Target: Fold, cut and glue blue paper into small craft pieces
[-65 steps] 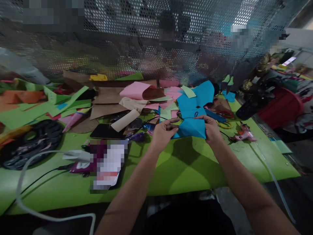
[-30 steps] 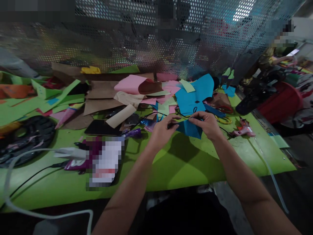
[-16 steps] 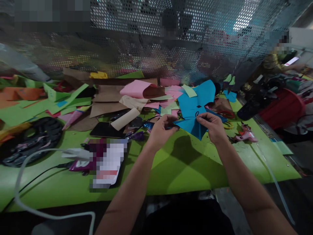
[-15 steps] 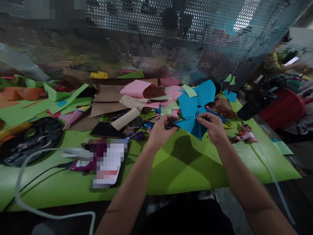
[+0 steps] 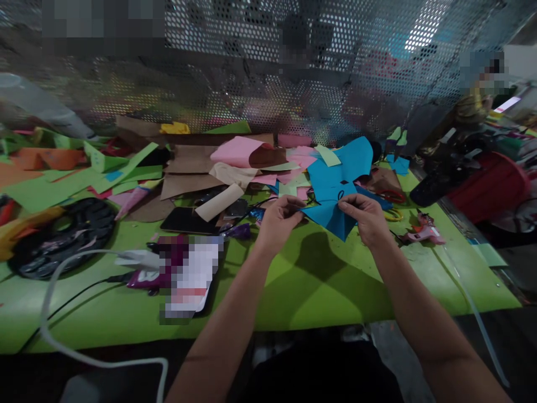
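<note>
A folded piece of blue paper (image 5: 335,221) is held up over the green table, its point hanging downward. My left hand (image 5: 282,221) pinches its left corner between thumb and fingers. On the other side, my right hand (image 5: 364,215) grips the paper near its upper right edge. A small dark loop (image 5: 341,195) stands up by my right thumb; what it is fixed to is partly hidden. Just behind lies a larger blue sheet (image 5: 342,168) on the heap of paper.
Pink paper (image 5: 237,151), brown card (image 5: 191,159) and green scraps (image 5: 98,162) pile along the perforated metal screen (image 5: 235,95). At left are a black round tray (image 5: 62,238), a phone (image 5: 195,274) and a white cable (image 5: 48,313). A pink glue gun (image 5: 425,234) lies right; a person (image 5: 474,106) is beyond.
The view has shifted slightly, so the table's contents sit a little further right. Both hands keep their grip on the blue paper, almost unmoved.
</note>
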The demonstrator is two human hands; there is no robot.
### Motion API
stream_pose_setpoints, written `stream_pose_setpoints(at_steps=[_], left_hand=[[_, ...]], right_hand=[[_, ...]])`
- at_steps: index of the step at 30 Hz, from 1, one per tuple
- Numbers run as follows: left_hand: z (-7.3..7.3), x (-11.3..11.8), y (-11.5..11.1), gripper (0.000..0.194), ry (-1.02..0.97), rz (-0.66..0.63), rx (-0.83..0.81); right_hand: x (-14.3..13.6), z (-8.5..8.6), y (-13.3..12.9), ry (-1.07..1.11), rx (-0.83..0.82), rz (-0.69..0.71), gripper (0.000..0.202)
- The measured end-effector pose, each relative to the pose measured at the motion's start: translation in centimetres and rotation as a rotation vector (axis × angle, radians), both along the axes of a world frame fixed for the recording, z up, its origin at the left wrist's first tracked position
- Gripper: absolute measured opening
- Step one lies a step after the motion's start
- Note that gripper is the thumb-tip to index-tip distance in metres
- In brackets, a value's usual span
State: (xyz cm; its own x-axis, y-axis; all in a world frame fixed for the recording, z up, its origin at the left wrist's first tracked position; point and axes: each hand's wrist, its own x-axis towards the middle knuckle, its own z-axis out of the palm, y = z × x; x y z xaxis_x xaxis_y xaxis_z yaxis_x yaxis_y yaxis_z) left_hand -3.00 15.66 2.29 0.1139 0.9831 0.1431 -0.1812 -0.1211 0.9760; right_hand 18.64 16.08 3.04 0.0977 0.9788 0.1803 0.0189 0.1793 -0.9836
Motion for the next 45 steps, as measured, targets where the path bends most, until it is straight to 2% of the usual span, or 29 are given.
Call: stream_pose_setpoints(at_steps=[6,11,22,29,33,37,45], left_hand=[[0.1,0.0,0.0,0.022,-0.022,-0.038,0.015],[0.4,-0.3,0.0,0.029,-0.026,-0.074,-0.044],[0.6,-0.8,-0.1,0.023,-0.052,-0.082,-0.113],[0.5,-1.5,0.0,0.021,0.085,-0.083,-0.061],[0.6,-1.3,-0.3,0.031,0.335,-0.053,0.094],[0.6,-0.6,-0.6,0.034,0.563,-0.100,0.201],[0.4,-0.4,-0.5,0.033,0.640,-0.123,0.251]], right_hand=[[-0.1,0.2,0.0,0.005,-0.013,-0.004,0.029],[0.1,0.0,0.1,-0.006,-0.003,-0.016,0.031],[0.0,-0.2,-0.2,-0.029,0.033,0.018,0.024],[0.2,0.0,-0.5,-0.170,0.116,0.003,0.016],[-0.1,0.4,-0.9,-0.319,0.172,-0.038,0.013],[-0.3,0.7,-1.1,-0.346,0.198,-0.033,0.011],[-0.4,0.6,-1.1,-0.287,0.169,0.000,0.013]])
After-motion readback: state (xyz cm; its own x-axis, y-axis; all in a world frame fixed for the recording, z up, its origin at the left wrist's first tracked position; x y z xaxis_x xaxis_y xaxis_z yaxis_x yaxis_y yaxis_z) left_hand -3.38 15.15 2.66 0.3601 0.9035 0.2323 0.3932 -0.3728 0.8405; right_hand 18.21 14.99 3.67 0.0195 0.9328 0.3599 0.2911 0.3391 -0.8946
